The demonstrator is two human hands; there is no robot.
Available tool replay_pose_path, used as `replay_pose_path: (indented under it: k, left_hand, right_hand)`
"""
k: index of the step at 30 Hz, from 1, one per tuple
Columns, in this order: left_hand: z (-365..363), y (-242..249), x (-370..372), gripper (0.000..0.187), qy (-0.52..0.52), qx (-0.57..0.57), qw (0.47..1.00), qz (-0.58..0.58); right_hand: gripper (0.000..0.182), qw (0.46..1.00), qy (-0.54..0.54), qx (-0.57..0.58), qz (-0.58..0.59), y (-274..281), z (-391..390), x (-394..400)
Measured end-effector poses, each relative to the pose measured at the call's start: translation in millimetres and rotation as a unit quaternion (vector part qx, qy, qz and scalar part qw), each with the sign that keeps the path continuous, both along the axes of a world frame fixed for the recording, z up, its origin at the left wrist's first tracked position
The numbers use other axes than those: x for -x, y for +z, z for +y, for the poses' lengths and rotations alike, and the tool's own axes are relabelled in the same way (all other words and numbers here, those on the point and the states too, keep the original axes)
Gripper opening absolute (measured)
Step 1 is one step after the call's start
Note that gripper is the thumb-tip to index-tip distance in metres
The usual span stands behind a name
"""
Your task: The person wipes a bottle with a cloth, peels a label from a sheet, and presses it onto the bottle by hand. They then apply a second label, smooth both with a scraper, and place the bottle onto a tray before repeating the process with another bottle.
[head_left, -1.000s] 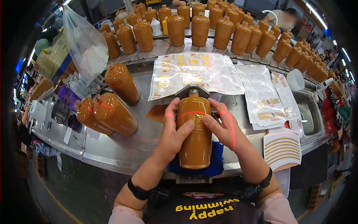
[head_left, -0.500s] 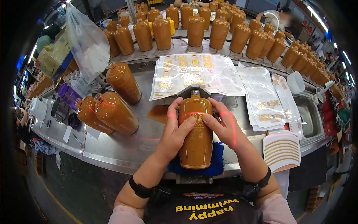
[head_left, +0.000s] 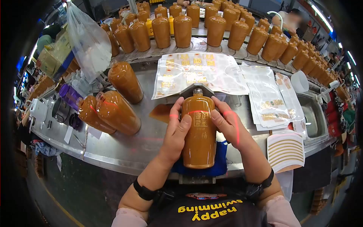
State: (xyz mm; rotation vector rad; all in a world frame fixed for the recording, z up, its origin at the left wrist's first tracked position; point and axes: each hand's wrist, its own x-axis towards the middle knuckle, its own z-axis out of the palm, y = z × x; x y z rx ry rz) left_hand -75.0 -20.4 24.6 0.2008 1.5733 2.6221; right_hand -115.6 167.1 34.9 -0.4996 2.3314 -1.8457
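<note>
A glossy brown bottle (head_left: 199, 147) with a clear neck lies tilted toward me, its neck against a grey angled holder (head_left: 185, 92) and its lower end over a blue cloth (head_left: 221, 160). A gold square label (head_left: 200, 118) with characters is on its front. My left hand (head_left: 176, 130) is closed along the bottle's left side, thumb beside the label. On the opposite side my right hand (head_left: 228, 125) grips it, thumb near the label's right edge. The fingertips behind the bottle are partly hidden. Red light lines cross both hands and the bottle.
Sheets of gold labels (head_left: 181, 73) lie behind the holder, with more sheets (head_left: 266, 98) to the right. Three brown bottles (head_left: 119, 113) stand at left. A curved conveyor (head_left: 196, 44) carries several bottles. A sink (head_left: 315, 117) and a strip sheet (head_left: 285, 151) are at right.
Both thumbs have moved apart, off the gold label, which now shows fully. The hands still hold the bottle. Bottles on the conveyor have shifted right.
</note>
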Motion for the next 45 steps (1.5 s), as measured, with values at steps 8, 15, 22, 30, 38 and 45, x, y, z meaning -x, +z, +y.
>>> replay_pose_path:
  k: [8, 15, 22, 30, 38, 45]
  left_hand:
    - [1.3, 3.4, 1.2, 0.081, -0.006, 0.060, 0.998, 0.025]
    - [-3.1, 0.8, 5.5, 0.076, -0.007, 0.032, 0.999, 0.010]
    - [-4.3, 7.4, 19.3, 0.068, 0.009, 0.095, 0.995, 0.009]
    - [-2.1, 6.1, 18.9, 0.069, 0.010, 0.078, 0.997, 0.009]
    - [-3.2, 7.7, 18.3, 0.068, 0.001, 0.075, 0.997, 0.004]
    - [-6.8, 11.3, 14.5, 0.070, -0.004, -0.036, 0.999, -0.033]
  right_hand:
    - [0.079, 0.995, -0.007, -0.075, 0.061, 4.4, -2.4, -2.0]
    - [0.080, 1.000, -0.003, -0.016, 0.010, 0.9, 0.1, -1.5]
    - [0.082, 0.995, -0.008, -0.075, 0.066, 5.0, -4.6, -3.4]
    - [0.081, 0.995, -0.008, -0.081, 0.063, 6.3, -3.9, -4.6]
    - [0.075, 0.997, -0.013, -0.056, 0.055, 4.1, -4.8, -3.8]
    - [0.076, 0.997, -0.014, -0.061, 0.053, 1.3, -3.6, -1.0]
